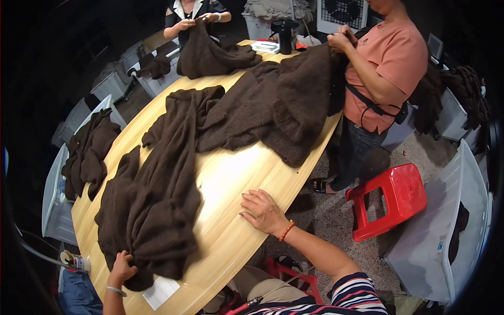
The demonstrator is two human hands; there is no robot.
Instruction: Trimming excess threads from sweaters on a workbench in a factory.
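- The near brown garment (152, 210) is laid lengthwise along the left side of the wooden table (231, 184), in loose folds.
- Its near end is pinched by the curled fingers of the left hand (122, 268); how much cloth is gripped cannot be told.
- The right hand (264, 211) is rested palm down on bare wood, fingers extended and slightly parted, with nothing held.
- A white paper slip (161, 292) is partly covered by the garment's near edge.
- A second brown garment (273, 105) is spread farther up the table, its far end lifted by a co-worker in a salmon shirt (391, 63).
- Another brown piece (210, 58) is held up by a person at the far edge.
- A red stool (401, 194) is placed on the floor at right.
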